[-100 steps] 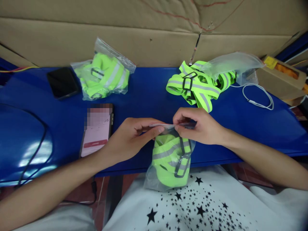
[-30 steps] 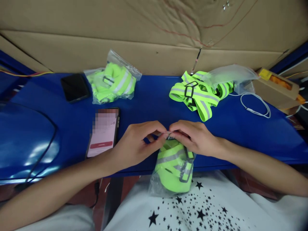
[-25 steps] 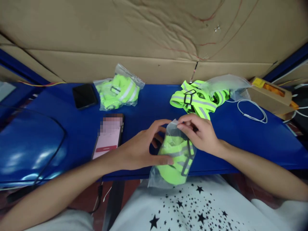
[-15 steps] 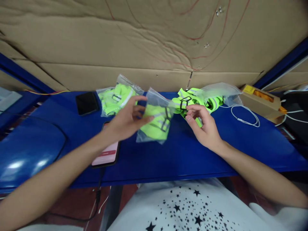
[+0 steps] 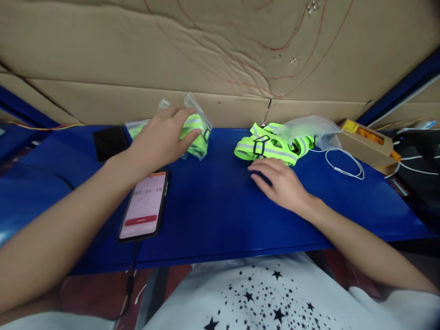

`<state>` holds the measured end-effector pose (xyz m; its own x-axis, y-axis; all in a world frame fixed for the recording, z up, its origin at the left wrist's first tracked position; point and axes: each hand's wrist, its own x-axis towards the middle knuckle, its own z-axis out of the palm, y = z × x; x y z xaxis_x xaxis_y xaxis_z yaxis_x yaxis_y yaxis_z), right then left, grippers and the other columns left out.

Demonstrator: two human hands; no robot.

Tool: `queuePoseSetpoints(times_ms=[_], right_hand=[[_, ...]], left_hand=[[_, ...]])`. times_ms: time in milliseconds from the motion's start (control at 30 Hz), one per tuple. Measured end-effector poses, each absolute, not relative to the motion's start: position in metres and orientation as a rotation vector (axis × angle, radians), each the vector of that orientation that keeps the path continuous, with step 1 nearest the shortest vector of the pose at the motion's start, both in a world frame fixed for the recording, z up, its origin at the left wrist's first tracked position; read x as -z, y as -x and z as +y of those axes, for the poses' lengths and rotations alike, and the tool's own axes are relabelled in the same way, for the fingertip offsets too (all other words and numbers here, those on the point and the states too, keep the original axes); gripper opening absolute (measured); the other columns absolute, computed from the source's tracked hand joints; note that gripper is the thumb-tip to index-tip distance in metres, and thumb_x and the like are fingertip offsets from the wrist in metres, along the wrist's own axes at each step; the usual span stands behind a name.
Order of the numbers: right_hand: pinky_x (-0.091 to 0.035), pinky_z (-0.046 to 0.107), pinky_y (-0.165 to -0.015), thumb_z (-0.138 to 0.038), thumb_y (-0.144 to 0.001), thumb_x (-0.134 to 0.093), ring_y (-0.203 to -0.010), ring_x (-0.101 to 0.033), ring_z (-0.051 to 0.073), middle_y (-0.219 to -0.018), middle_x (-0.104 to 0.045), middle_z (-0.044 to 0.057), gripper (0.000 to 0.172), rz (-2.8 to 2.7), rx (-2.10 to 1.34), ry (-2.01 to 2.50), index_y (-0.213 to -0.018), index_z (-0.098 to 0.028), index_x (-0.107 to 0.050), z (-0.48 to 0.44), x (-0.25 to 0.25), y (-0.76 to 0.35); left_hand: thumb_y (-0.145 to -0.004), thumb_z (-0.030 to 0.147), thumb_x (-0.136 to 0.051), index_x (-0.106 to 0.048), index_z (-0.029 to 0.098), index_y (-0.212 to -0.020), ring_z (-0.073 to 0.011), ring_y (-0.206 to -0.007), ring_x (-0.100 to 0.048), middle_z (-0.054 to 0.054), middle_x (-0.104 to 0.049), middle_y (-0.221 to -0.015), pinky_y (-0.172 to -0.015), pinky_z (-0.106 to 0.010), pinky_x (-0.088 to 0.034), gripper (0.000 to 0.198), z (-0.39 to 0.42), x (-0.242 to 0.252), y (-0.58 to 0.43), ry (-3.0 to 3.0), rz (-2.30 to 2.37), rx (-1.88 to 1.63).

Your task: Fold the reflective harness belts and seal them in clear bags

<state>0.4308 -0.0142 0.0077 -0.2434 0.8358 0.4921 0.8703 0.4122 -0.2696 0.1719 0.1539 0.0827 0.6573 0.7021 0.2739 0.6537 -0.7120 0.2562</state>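
Observation:
My left hand [image 5: 161, 137] is over the plastic-bagged neon-yellow reflective straps [image 5: 197, 137] at the back left, its thumb spread from its fingers. It covers part of the bags, so contact is hard to make out. Another clear bag [image 5: 137, 128] of yellow straps shows behind the wrist. My right hand [image 5: 277, 181] is low over the blue table, fingers apart and slightly bent, nothing in it. Just beyond its fingertips lies a loose reflective strap harness [image 5: 264, 145] with grey stripes and black buckles. Clear plastic bags [image 5: 309, 126] rest over the harness's right end.
A lit phone [image 5: 142, 206] showing a timer lies at the left front of the blue table [image 5: 213, 215]. Behind it is a dark flat device [image 5: 110, 143]. To the right are a coiled white cable [image 5: 347, 169] and a cardboard box [image 5: 367, 146]. A cardboard wall [image 5: 220, 55] closes the back.
My left hand has moved left and back, carrying the bagged straps from the middle to the other bag. My right hand has come down slightly, away from the loose harness.

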Motion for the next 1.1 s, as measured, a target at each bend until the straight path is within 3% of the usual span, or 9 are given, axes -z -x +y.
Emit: queuePoseSetpoints(times_ms=[167,267,333,500,700,867,967,1033,1100], right_hand=[[-0.046,0.053,-0.109,-0.039,-0.101,-0.059,-0.131,-0.06,0.037,-0.141,-0.065,0.019,0.047,-1.888,0.414,1.789,-0.139,-0.012,-0.062,-0.002,-0.015,-0.466],[-0.045,0.058,-0.107,-0.047,-0.098,-0.063,-0.13,-0.059,0.042,-0.142,-0.063,0.021,0.059,-1.92,0.398,1.943,-0.143,-0.009,-0.058,0.004,-0.007,-0.478],[-0.046,0.057,-0.106,-0.047,-0.099,-0.062,-0.127,-0.061,0.041,-0.14,-0.064,0.021,0.058,-1.965,0.352,1.959,-0.143,-0.009,-0.059,0.005,-0.002,-0.479],[-0.046,0.057,-0.107,-0.043,-0.099,-0.062,-0.129,-0.059,0.041,-0.139,-0.064,0.021,0.055,-2.039,0.27,1.846,-0.142,-0.009,-0.059,0.004,0.001,-0.476],[-0.052,0.049,-0.096,-0.032,-0.099,-0.064,-0.115,-0.068,0.034,-0.125,-0.072,0.015,0.04,-2.1,0.236,1.6,-0.134,-0.014,-0.061,-0.003,0.0,-0.458],[-0.057,0.039,-0.092,-0.021,-0.102,-0.06,-0.107,-0.073,0.024,-0.125,-0.075,0.01,0.035,-2.245,0.269,1.326,-0.137,-0.018,-0.058,-0.021,-0.006,-0.429],[-0.06,0.037,-0.086,-0.019,-0.102,-0.059,-0.099,-0.075,0.023,-0.115,-0.077,0.009,0.036,-2.312,0.257,1.225,-0.138,-0.017,-0.058,-0.031,-0.01,-0.414],[-0.06,0.04,-0.091,-0.029,-0.102,-0.061,-0.104,-0.073,0.024,-0.118,-0.076,0.011,0.044,-2.366,0.127,1.162,-0.144,-0.015,-0.054,-0.036,-0.012,-0.407],[-0.056,0.044,-0.105,-0.047,-0.099,-0.066,-0.126,-0.065,0.028,-0.137,-0.067,0.017,0.066,-2.434,-0.146,1.082,-0.153,-0.013,-0.046,-0.039,-0.014,-0.403]], left_hand=[[-0.103,0.047,-0.052,-0.062,0.018,-0.139,-0.0277,-0.136,-0.06,-0.011,-0.064,-0.145,-0.117,-0.041,-0.045,0.047,0.125,-0.073,-0.144,-2.901,0.864,-0.727],[-0.101,0.044,-0.055,-0.069,0.02,-0.128,-0.0241,-0.11,-0.073,-0.007,-0.075,-0.127,-0.097,-0.037,-0.057,0.038,0.123,-0.068,-0.125,-2.844,0.888,-0.74],[-0.1,0.044,-0.056,-0.072,0.02,-0.123,-0.0232,-0.101,-0.075,-0.006,-0.077,-0.12,-0.092,-0.036,-0.058,0.037,0.129,-0.066,-0.114,-2.846,0.882,-0.707],[-0.1,0.044,-0.057,-0.073,0.02,-0.12,-0.0254,-0.117,-0.069,-0.007,-0.077,-0.121,-0.107,-0.044,-0.053,0.035,0.151,-0.056,-0.102,-2.945,0.805,-0.769],[-0.101,0.042,-0.057,-0.072,0.022,-0.12,-0.0231,-0.094,-0.073,-0.005,-0.078,-0.106,-0.087,-0.041,-0.06,0.031,0.146,-0.036,-0.112,-2.992,0.673,-0.669],[-0.099,0.048,-0.062,-0.053,0.026,-0.149,-0.0265,-0.117,-0.07,-0.009,-0.069,-0.135,-0.103,-0.043,-0.057,0.056,0.119,-0.035,-0.126,-2.935,0.546,-0.586],[-0.094,0.058,-0.066,-0.042,0.029,-0.157,-0.0287,-0.128,-0.065,-0.01,-0.061,-0.147,-0.11,-0.041,-0.054,0.073,0.103,-0.04,-0.132,-2.862,0.524,-0.448],[-0.091,0.06,-0.068,-0.038,0.03,-0.159,-0.028,-0.132,-0.063,-0.01,-0.057,-0.153,-0.11,-0.038,-0.055,0.08,0.095,-0.041,-0.136,-2.819,0.471,-0.356],[-0.089,0.058,-0.073,-0.033,0.029,-0.161,-0.0286,-0.138,-0.059,-0.011,-0.05,-0.159,-0.112,-0.039,-0.053,0.087,0.09,-0.038,-0.139,-2.823,0.413,-0.314]])
